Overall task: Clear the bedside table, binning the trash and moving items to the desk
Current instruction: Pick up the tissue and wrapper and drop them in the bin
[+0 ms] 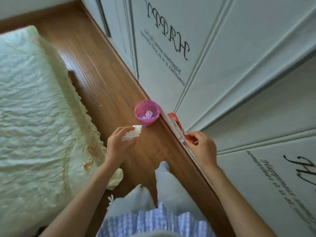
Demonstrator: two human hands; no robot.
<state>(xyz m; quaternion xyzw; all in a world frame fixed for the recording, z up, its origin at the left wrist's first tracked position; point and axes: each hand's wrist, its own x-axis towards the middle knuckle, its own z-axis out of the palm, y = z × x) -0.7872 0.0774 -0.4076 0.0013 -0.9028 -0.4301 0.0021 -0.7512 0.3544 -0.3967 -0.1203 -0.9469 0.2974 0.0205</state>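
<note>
A small bin lined with a pink bag (147, 113) stands on the wooden floor against the white wall, with a white scrap lying inside it. My left hand (118, 144) holds a crumpled white tissue (132, 135) just short of the bin, near its front left. My right hand (202, 147) grips a red and white wrapper (177, 127) that stretches along the skirting toward the bin. The bedside table and desk are out of view.
A bed with a pale green quilted cover (37, 108) fills the left. A strip of wooden floor (106, 79) runs between the bed and the panelled white wall (222, 65) with black lettering. My legs and grey-socked foot (164, 170) stand below.
</note>
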